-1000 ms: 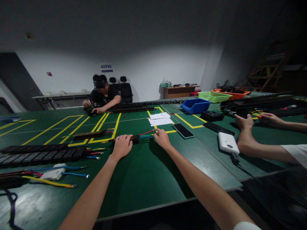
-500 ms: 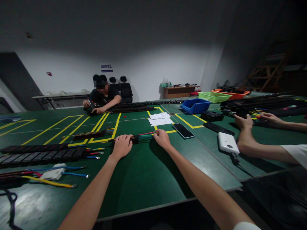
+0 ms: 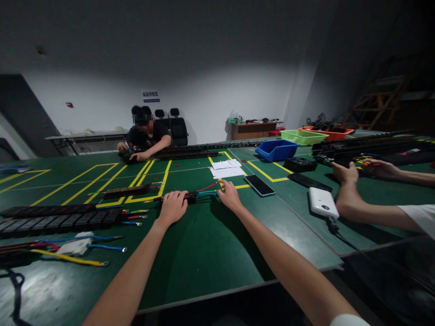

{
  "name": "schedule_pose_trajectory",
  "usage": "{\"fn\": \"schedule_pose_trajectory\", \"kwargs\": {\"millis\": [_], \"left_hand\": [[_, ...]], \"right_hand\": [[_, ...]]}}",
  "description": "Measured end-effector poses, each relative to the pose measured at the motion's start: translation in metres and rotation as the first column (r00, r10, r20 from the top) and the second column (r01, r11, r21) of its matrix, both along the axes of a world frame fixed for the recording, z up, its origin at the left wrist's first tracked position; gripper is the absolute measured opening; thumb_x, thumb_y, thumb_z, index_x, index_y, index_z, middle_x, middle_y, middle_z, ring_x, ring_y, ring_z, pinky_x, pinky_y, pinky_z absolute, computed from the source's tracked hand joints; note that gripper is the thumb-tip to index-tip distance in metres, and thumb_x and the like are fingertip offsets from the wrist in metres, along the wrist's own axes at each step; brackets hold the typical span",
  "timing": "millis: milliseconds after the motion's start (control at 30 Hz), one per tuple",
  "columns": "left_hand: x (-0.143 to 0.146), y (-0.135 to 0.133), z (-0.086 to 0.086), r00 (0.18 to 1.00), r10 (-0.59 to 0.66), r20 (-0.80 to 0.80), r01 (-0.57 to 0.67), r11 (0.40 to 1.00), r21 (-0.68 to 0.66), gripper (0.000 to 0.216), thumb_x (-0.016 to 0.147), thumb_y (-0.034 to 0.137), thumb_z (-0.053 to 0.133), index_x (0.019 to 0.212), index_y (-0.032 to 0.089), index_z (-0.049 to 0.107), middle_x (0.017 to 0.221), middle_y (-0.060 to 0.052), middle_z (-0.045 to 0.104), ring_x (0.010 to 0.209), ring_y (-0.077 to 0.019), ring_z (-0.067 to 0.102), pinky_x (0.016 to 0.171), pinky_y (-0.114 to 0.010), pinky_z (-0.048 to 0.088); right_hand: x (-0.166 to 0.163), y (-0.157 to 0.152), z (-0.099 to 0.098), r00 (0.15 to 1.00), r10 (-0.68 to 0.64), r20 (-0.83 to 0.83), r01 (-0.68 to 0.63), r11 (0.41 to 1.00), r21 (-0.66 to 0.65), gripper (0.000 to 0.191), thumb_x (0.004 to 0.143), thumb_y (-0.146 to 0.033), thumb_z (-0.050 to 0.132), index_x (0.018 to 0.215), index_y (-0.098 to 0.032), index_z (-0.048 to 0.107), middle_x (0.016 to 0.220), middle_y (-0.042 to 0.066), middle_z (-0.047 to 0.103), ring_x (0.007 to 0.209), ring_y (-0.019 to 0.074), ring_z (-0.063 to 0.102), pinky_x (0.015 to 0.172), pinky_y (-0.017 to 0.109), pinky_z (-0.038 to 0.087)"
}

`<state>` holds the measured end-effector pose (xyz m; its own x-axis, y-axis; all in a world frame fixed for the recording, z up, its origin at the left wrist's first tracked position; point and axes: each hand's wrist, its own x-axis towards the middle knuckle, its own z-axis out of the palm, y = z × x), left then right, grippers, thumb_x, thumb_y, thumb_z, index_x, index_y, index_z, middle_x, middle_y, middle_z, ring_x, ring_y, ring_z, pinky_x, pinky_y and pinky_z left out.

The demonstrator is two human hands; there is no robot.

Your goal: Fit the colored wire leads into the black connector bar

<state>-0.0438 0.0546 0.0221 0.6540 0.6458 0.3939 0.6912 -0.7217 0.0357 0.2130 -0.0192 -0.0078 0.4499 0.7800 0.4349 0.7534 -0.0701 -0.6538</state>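
Observation:
My left hand (image 3: 174, 206) is closed over a dark bundle of wires (image 3: 190, 196) lying low over the green table. From its right end a red wire (image 3: 207, 187) slants upward, and blue-green wires (image 3: 206, 193) run nearly level. My right hand (image 3: 230, 194) is at the free ends, index finger raised apart from the thumb. Its thumb side meets the tips of the blue-green wires; the red tip lies just left of the index finger. A similar dark wire bundle (image 3: 125, 192) rests beyond my left hand.
Black socket strips (image 3: 68, 222) and a yellow wire (image 3: 68, 257) lie left. Right of my hands are a phone (image 3: 260, 185), a white power bank (image 3: 322, 202) and a blue bin (image 3: 277, 150). A co-worker's hands (image 3: 346, 173) work at right; another person (image 3: 149, 136) leans over the far edge.
My right index finger has lifted away from the thumb, and the red wire has risen apart from the blue-green ones. My left hand stays put. The co-worker's farther hand at right shifted slightly left.

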Motion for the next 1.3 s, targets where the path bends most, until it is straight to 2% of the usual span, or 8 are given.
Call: {"fn": "schedule_pose_trajectory", "kwargs": {"millis": [300,400,533,900,1067,1300], "left_hand": [[0.000,-0.001,0.001,1.000,0.007,-0.004,-0.007,1.000,0.006,0.043,0.100,0.035,0.039,0.132,0.019,0.063,0.125,-0.013,0.069,0.118,-0.0291,0.061,0.108,-0.051,0.041],[0.001,-0.002,0.002,1.000,0.007,-0.001,-0.007,1.000,0.003,0.043,0.100,0.035,0.039,0.131,0.020,0.063,0.124,-0.012,0.069,0.118,-0.0288,0.061,0.108,-0.051,0.041],[0.001,-0.002,0.002,1.000,0.013,-0.011,-0.013,1.000,0.001,0.042,0.099,0.035,0.039,0.131,0.020,0.063,0.124,-0.012,0.069,0.117,-0.0289,0.061,0.108,-0.050,0.041],[0.000,0.000,0.000,1.000,0.006,-0.006,-0.006,1.000,0.007,0.043,0.100,0.035,0.038,0.131,0.020,0.063,0.124,-0.012,0.069,0.117,-0.0288,0.061,0.107,-0.050,0.042],[0.001,-0.001,0.000,1.000,0.021,-0.012,-0.021,0.999,0.029,0.042,0.099,0.035,0.040,0.131,0.020,0.063,0.124,-0.013,0.069,0.116,-0.0298,0.061,0.105,-0.050,0.042],[0.001,-0.002,0.001,1.000,0.019,-0.007,-0.019,1.000,0.021,0.043,0.099,0.036,0.039,0.131,0.021,0.063,0.124,-0.013,0.069,0.116,-0.0297,0.061,0.105,-0.051,0.042]], "right_hand": [[0.000,-0.003,0.004,0.999,-0.042,0.017,0.043,0.994,-0.100,0.035,0.091,-0.022,0.059,0.122,-0.014,0.071,0.105,0.011,0.068,0.096,0.0208,0.062,0.085,0.028,0.044],[0.000,-0.004,0.005,0.997,-0.040,0.059,0.048,0.988,-0.148,0.031,0.095,-0.028,0.055,0.112,-0.014,0.076,0.105,0.013,0.070,0.099,0.0227,0.063,0.085,0.028,0.042],[0.001,-0.004,0.005,0.991,-0.026,0.130,0.053,0.977,-0.208,0.034,0.099,-0.031,0.050,0.098,-0.015,0.080,0.099,0.015,0.072,0.095,0.0245,0.064,0.079,0.029,0.040],[0.002,-0.002,0.005,0.998,-0.062,-0.034,0.060,0.997,-0.054,0.023,0.094,-0.031,0.060,0.098,-0.013,0.074,0.095,0.009,0.074,0.085,0.0188,0.064,0.071,0.026,0.041],[0.003,-0.005,0.008,0.993,-0.099,-0.071,0.093,0.993,-0.076,0.032,0.096,-0.043,0.059,0.086,-0.016,0.073,0.080,0.007,0.072,0.070,0.0175,0.060,0.060,0.026,0.033],[0.000,-0.006,0.011,0.993,-0.091,-0.081,0.081,0.990,-0.117,0.045,0.097,-0.046,0.053,0.064,-0.017,0.066,0.062,0.004,0.063,0.058,0.0148,0.052,0.055,0.026,0.025]]}}
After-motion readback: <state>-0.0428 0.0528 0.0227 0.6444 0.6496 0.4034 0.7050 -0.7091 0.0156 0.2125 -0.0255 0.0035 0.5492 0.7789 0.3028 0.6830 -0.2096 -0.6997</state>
